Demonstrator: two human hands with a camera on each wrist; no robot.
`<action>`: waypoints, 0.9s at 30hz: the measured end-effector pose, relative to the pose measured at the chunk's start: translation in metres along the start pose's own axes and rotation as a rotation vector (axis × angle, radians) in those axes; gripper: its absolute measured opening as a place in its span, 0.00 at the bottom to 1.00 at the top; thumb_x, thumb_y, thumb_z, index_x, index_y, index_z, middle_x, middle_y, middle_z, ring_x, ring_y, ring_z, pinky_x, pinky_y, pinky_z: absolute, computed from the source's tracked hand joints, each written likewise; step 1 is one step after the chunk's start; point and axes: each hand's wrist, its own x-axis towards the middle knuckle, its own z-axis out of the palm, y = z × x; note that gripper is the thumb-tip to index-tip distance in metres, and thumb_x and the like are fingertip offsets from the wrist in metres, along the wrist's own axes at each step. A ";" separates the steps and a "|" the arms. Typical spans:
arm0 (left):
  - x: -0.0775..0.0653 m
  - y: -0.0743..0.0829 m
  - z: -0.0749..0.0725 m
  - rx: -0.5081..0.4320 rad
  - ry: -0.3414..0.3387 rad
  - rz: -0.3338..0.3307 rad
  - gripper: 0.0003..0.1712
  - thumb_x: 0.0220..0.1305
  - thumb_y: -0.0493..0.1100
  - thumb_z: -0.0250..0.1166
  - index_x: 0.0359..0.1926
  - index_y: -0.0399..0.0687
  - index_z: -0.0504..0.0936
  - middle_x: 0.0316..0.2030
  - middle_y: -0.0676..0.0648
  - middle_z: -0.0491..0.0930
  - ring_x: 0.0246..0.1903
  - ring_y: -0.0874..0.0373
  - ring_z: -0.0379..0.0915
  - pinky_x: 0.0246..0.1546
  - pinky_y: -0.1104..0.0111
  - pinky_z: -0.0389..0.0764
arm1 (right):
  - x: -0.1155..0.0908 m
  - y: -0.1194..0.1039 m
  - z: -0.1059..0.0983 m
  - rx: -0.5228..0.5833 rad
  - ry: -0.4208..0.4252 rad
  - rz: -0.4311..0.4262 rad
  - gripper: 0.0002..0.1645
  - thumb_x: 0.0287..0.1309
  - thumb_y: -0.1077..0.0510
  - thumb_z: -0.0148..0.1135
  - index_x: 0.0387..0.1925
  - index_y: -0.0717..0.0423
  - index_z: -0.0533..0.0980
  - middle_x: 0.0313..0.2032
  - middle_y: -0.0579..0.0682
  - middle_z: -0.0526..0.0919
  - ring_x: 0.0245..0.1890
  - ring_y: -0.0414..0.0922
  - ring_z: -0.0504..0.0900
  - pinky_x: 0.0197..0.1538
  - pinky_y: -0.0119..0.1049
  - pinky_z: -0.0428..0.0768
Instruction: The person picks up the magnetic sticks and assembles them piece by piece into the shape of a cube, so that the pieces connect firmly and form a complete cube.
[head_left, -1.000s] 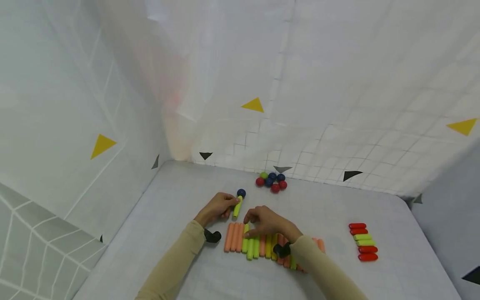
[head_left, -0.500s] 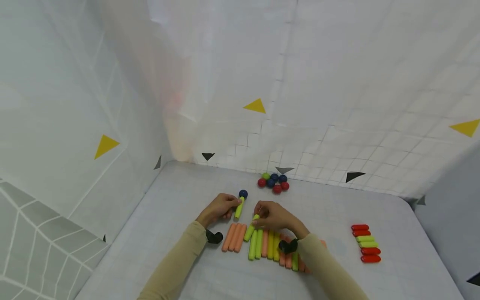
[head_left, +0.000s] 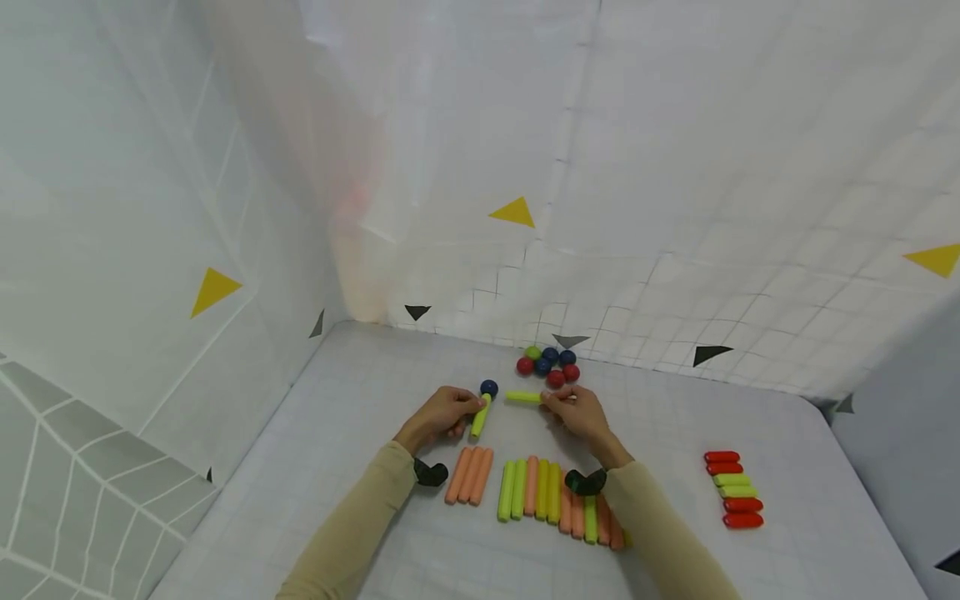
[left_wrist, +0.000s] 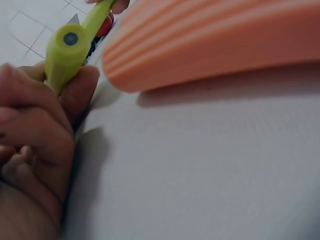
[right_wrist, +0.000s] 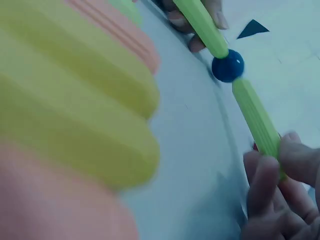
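My left hand (head_left: 441,414) pinches a yellow-green magnetic rod (head_left: 480,419) with a dark blue ball (head_left: 489,387) at its far end. In the left wrist view, a dark round disc shows in this rod's near end (left_wrist: 70,39). To the right, my right hand (head_left: 579,412) grips a second yellow-green rod (head_left: 522,397) between thumb and fingers, pointing left toward the ball. Seen from the right wrist, the tip of this second rod (right_wrist: 256,117) lies right at the blue ball (right_wrist: 228,66), opposite the first rod.
Nearer me, three orange rods (head_left: 469,476) lie side by side, left of a longer row of green, orange and yellow rods (head_left: 542,490). Behind the hands sits a cluster of red, blue and green balls (head_left: 542,367). Short red and green pieces (head_left: 735,490) are stacked in a column at right.
My right hand has picked a yellow-green rod out of the row, leaving a gap, and carried it away from me and rightward, turning it sideways. The left hand stays nearly in place.
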 end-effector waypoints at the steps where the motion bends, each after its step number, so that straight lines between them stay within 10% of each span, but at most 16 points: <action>1: 0.000 0.000 0.000 0.004 0.002 -0.001 0.16 0.76 0.51 0.67 0.51 0.43 0.88 0.19 0.53 0.72 0.15 0.64 0.66 0.17 0.73 0.67 | 0.000 0.000 0.003 0.008 0.011 -0.002 0.23 0.71 0.45 0.69 0.50 0.61 0.79 0.34 0.52 0.91 0.28 0.42 0.78 0.31 0.32 0.73; 18: 0.002 0.002 0.006 0.035 0.016 -0.012 0.17 0.73 0.54 0.69 0.46 0.43 0.88 0.19 0.52 0.73 0.14 0.64 0.66 0.16 0.73 0.67 | 0.012 0.004 0.013 0.068 0.027 0.031 0.26 0.69 0.40 0.70 0.48 0.59 0.81 0.30 0.46 0.90 0.21 0.39 0.82 0.31 0.30 0.74; 27: 0.012 0.008 0.000 0.157 0.036 -0.020 0.24 0.77 0.59 0.63 0.48 0.42 0.71 0.30 0.44 0.87 0.13 0.61 0.68 0.15 0.71 0.70 | 0.016 0.003 0.017 0.056 0.059 0.024 0.25 0.67 0.41 0.72 0.48 0.59 0.84 0.31 0.47 0.92 0.20 0.37 0.83 0.27 0.30 0.76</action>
